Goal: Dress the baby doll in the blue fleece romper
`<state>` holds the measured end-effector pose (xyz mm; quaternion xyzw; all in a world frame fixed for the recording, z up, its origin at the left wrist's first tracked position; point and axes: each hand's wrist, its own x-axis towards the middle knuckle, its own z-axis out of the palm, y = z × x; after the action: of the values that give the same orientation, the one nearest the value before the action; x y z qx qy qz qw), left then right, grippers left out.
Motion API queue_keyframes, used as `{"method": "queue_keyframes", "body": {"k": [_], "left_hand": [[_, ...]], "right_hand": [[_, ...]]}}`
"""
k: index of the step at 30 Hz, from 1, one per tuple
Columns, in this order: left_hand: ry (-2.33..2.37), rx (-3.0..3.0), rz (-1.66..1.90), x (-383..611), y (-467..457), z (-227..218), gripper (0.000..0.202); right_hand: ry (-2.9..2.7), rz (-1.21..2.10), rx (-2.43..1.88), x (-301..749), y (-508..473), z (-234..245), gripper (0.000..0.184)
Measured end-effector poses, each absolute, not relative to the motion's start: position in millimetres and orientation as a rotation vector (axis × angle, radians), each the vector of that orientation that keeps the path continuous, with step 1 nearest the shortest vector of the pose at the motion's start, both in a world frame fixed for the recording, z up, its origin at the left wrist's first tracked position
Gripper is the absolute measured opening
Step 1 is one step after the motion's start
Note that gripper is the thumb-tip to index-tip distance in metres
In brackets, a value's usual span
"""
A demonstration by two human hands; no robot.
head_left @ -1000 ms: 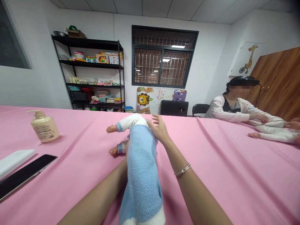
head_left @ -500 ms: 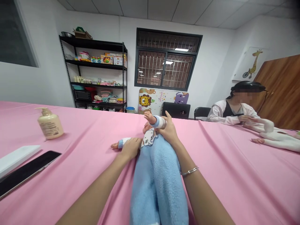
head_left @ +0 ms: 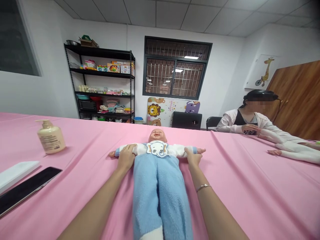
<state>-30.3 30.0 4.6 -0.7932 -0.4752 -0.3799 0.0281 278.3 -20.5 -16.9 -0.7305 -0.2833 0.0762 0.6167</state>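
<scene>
A baby doll (head_left: 158, 173) in blue fleece trousers and a white top lies face up on the pink tablecloth (head_left: 240, 186), head away from me, both arms spread sideways. My left hand (head_left: 126, 157) rests closed over the doll's arm on the left side. On the other side my right hand (head_left: 193, 158) grips the doll's other arm near the wrist. A silver bracelet circles my right wrist.
A cream pump bottle (head_left: 51, 138) stands at the left. A dark phone (head_left: 25, 190) and a white flat pad (head_left: 15, 171) lie near the left edge. A seated person (head_left: 250, 117) at the right handles another doll (head_left: 295, 151). Black shelving (head_left: 102, 86) lines the back wall.
The doll has been turned from its side onto its back. Both its arms are now laid out flat sideways, with my hands moved apart onto them.
</scene>
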Motion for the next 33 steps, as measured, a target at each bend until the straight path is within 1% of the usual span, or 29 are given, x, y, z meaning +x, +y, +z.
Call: {"method": "queue_keyframes", "body": {"k": [1, 3, 8, 10, 12, 14, 15, 16, 17, 19, 20, 21, 23, 25, 27, 29, 31, 32, 33], "left_hand": [[-1.482, -2.444, -1.176, -29, 29, 3, 0.04], [-1.507, -2.441, -1.167, -27, 28, 2, 0.038], [-1.532, -2.474, -1.152, -25, 28, -1, 0.033], [-1.532, -2.521, -1.123, -24, 29, -4, 0.031], [-1.508, -2.579, -1.099, -26, 30, -8, 0.029], [-1.441, -2.652, -1.167, -30, 30, -10, 0.03], [-1.406, -2.687, -1.247, -33, 29, -10, 0.03], [-1.384, -2.713, -1.353, -36, 27, -9, 0.03], [-1.381, -2.722, -1.475, -39, 24, -6, 0.03], [-1.417, -2.746, -1.662, -44, 17, 2, 0.024], [-1.423, -2.807, -1.69, -45, 13, 6, 0.021], [-1.407, -2.909, -1.662, -46, 9, 11, 0.02], [-1.311, -3.161, -1.462, -45, 5, 17, 0.023], [-1.209, -3.318, -1.225, -42, 5, 17, 0.03], [-1.193, -3.313, -1.154, -38, 8, 12, 0.036], [-1.24, -3.21, -1.24, -34, 12, 6, 0.038], [-1.29, -3.09, -1.367, -31, 13, 0, 0.037], [-1.297, -3.056, -1.414, -30, 13, -1, 0.036], [-1.295, -3.044, -1.45, -29, 12, -2, 0.035]], "right_hand": [[-0.575, 0.157, -1.742, 279, -22, -18, 0.081], [-0.469, 0.104, -1.829, 277, -25, -19, 0.083], [-0.425, -0.009, -1.924, 277, -31, -20, 0.078], [-0.495, -0.011, -1.928, 278, -36, -23, 0.072], [-0.632, -0.091, -1.914, 274, -44, -25, 0.06], [-0.823, -0.235, -1.825, 266, -55, -23, 0.047], [-0.938, -0.244, -1.745, 261, -61, -21, 0.04], [-1.077, -0.162, -1.652, 255, -67, -17, 0.034], [-1.225, 0.003, -1.556, 251, -73, -12, 0.032], [-1.479, 0.476, -1.378, 246, -83, 0, 0.036], [-1.57, 0.692, -1.318, 247, -87, 5, 0.037], [-1.629, 0.853, -1.286, 251, -89, 9, 0.039], [-1.628, 0.973, -1.287, 262, -90, 11, 0.041], [-1.532, 0.891, -1.338, 273, -84, 8, 0.041], [-1.404, 0.707, -1.408, 274, -78, 5, 0.038], [-1.339, 0.5, -1.459, 262, -79, 11, 0.034], [-1.354, 0.312, -1.442, 238, -93, 28, 0.029], [-1.405, 0.272, -1.419, 223, -105, 40, 0.026], [-1.525, 0.301, -1.375, 208, -121, 52, 0.021]]}}
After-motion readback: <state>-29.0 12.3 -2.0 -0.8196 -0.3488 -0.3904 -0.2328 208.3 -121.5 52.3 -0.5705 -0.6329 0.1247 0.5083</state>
